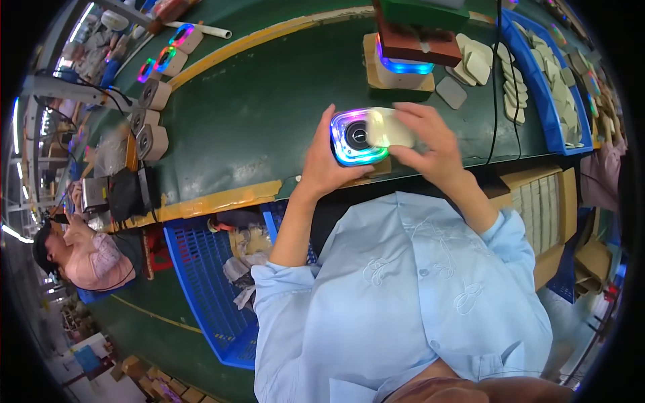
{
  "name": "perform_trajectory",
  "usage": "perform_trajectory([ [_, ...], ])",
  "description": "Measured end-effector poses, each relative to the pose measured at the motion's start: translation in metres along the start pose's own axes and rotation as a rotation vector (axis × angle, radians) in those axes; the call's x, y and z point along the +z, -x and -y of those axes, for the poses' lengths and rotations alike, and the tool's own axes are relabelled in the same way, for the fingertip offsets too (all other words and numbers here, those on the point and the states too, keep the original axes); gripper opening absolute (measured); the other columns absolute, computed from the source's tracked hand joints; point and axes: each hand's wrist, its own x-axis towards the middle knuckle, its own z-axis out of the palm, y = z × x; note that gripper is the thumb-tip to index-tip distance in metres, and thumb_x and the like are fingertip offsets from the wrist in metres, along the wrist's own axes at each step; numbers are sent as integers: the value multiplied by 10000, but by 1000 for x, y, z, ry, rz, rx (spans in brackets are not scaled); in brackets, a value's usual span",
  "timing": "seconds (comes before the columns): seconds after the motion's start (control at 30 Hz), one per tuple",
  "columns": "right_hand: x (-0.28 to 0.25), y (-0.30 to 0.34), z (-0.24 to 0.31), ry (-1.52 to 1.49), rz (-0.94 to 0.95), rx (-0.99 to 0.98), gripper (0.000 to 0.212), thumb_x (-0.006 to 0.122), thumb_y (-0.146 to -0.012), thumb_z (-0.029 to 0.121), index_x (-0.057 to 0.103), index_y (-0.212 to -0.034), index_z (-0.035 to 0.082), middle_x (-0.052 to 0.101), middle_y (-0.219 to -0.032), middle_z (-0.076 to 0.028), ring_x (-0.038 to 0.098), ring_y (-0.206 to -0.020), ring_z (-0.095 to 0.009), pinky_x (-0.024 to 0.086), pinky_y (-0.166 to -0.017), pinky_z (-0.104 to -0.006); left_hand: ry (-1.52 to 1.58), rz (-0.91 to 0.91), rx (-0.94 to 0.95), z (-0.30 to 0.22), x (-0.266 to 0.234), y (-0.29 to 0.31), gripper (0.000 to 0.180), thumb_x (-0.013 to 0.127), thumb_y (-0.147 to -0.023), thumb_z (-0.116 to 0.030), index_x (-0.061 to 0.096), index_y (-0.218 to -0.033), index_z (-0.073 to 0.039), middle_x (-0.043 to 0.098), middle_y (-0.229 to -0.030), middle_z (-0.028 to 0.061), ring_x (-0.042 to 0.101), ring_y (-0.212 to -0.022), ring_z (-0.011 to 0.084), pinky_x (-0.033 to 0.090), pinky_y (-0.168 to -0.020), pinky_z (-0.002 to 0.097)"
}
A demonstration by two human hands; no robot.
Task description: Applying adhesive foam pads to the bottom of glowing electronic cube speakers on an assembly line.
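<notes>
In the head view, the left hand's (322, 161) fingers grasp a rounded-square box (358, 137) with a glowing multicoloured rim and round black centre, near the front edge of the green table (235, 127). The right hand's (435, 146) fingers pinch a blurred, cream rounded-square panel (390, 131) partly over its face; contact is unclear. The box is lit, but seemingly uncovered on its left. Loose cream panels (477, 62) remain beyond.

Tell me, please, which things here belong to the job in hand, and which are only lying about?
Belonging, it seems:
glowing device, in the left hand
pale panel, in the right hand
similar panels on the bench

Apparently lying about:
white tube at upper left
blue basket below the bench
</notes>
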Motion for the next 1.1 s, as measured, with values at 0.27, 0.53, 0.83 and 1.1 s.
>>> perform_trajectory([
  [0.27, 21, -33, 6, 306, 410, -292, 566, 777, -757, 254, 607, -1255, 46, 562, -1358, -132, 504, -1258, -352, 397, -1069, -497, -42, 9, 12, 11, -5, 4, 1072, 942, -559, -280, 383, -1439, -34, 538, -1339, 174, 557, -1233, 349, 467, -1039, 423],
  [0.53, 20, 4, -14, -220, 326, 52, 1101, 897, -704, 335, 277, -1559, 23, 373, -1569, -177, 349, -1460, -322, 297, -1183, -449, -63, -59, -16, -11, 7, 4, 1052, 941, -544, -288, 407, -1408, -13, 550, -1309, 192, 555, -1225, 362, 447, -1035, 434],
  [0.83, -33, 65, -37, -594, -262, 692, 715, 851, -684, 92, 537, -1315, -30, 643, -1227, -111, 626, -1121, -199, 482, -999, -337, 91, 17, 106, -22, 27, -126, 1084, 920, -621, -257, 340, -1505, -14, 528, -1389, 184, 534, -1272, 268, 442, -1068, 390],
  [1.1, -27, -21, -104, -133, -270, 439, 725, 842, -740, 155, 521, -1374, 12, 643, -1223, -96, 614, -1099, -190, 499, -946, -329, 23, -118, 37, -4, -9, -97, 851, 878, -663, -148, 468, -1398, -20, 609, -1277, 98, 600, -1161, 198, 485, -1006, 347],
])
